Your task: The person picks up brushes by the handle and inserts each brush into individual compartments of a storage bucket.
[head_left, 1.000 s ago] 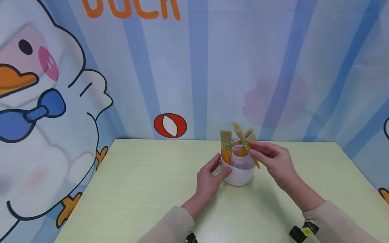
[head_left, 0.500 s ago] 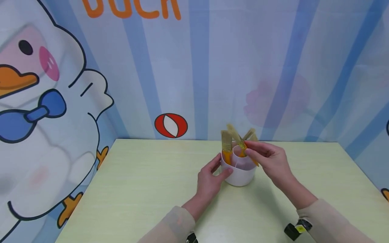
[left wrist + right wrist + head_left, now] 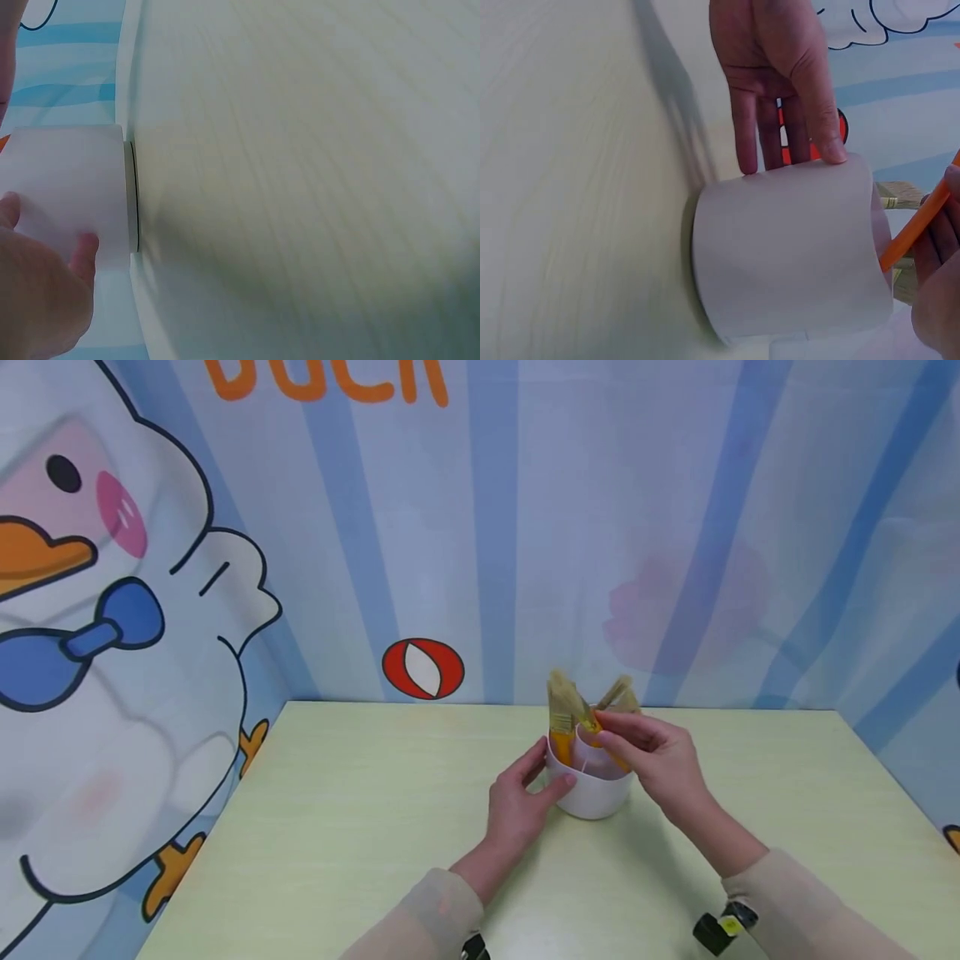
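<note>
A white round holder (image 3: 595,797) with inner compartments stands upright on the table; my left hand (image 3: 513,810) holds its left side, thumb on the front wall. My right hand (image 3: 656,764) pinches a paintbrush by its orange handle (image 3: 921,223), over the holder's right side. Its pale bristles (image 3: 574,702) point up and left, overlapping a flat paintbrush (image 3: 561,745) that stands in the left of the holder. In the right wrist view the handle's lower end reaches inside the rim. More brushes (image 3: 620,693) stick up at the back right, partly hidden by my right hand.
The pale wooden table (image 3: 360,810) extends around the holder. Behind it hangs a blue striped backdrop (image 3: 491,543) with a printed duck (image 3: 97,760) at the left.
My right hand has moved left with the paintbrush, its bristles swinging left and slightly down in front of the flat brush. My left hand keeps its place on the holder.
</note>
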`<state>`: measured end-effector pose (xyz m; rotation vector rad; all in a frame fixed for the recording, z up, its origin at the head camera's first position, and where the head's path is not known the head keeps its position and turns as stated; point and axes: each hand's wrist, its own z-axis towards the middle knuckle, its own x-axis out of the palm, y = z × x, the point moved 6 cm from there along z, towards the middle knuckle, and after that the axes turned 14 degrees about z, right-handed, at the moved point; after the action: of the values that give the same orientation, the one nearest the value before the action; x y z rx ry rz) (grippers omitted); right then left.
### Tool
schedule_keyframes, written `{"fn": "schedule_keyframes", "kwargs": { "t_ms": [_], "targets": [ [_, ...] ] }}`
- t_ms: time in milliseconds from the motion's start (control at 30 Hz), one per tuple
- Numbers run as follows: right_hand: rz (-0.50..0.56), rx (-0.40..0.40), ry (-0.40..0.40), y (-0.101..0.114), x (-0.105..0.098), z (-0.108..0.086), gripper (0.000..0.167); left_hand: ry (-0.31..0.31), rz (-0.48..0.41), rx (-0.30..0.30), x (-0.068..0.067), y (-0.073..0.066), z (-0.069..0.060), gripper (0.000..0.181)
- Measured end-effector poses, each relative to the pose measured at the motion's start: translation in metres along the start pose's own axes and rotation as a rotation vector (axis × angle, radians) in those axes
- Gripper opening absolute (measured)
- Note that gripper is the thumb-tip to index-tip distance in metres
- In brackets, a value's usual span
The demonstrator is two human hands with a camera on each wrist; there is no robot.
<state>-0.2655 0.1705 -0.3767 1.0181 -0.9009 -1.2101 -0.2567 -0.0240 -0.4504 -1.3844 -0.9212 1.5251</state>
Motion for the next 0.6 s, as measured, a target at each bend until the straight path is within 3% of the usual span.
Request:
{"fn": "schedule_keyframes", "kwargs": {
  "t_ms": [300, 600],
  "targets": [
    [-0.118, -0.058, -0.037, -0.004, -0.007, -0.0036, 0.032, 0.003, 0.013, -0.005, 0.0002, -0.0011, 0.0004, 0.067],
    [-0.179, -0.189, -0.015, 0.0014, -0.0024, -0.008, 0.028, 0.007, 0.01, -0.006, -0.0005, -0.0033, -0.0014, 0.067]
  ]
}}
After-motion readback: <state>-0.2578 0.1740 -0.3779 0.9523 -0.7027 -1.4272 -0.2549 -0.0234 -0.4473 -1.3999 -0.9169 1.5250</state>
